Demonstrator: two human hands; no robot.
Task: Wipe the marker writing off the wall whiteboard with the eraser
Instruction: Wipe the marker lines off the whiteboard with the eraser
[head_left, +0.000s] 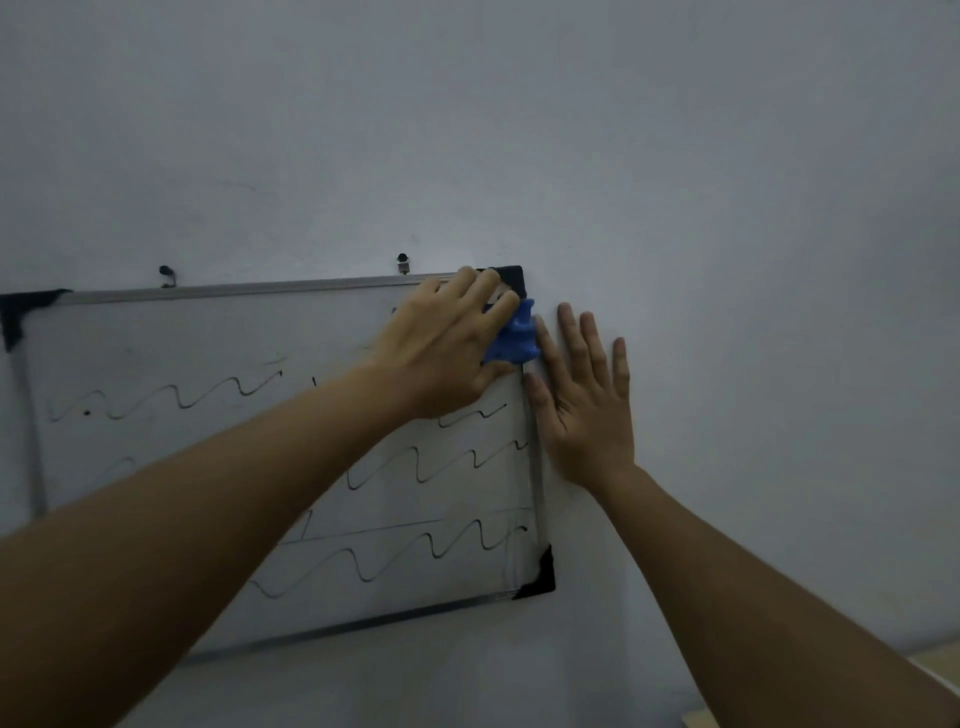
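Three wavy rows of marker writing (441, 467) remain on the whiteboard (208, 338), all of them below my left hand (441, 348) and running off to its left. My left fingers (488, 296) are clamped on the blue eraser (511, 338), pressing it flat against the board's top right corner, right up at the black corner cap (511, 278). My right hand (584, 400) holds nothing; its fingers are spread apart and laid flat on the wall (727, 260), just beside the eraser, with the thumb touching the board's right frame edge, which I judge is steadying the board on its hooks (402, 262). The strip above the top row looks mostly clean, so I take it the wiping is only at its first pass. Next I should draw the eraser down and leftward across the nearest wavy line, keeping firm, even pressure while my right hand braces the frame.
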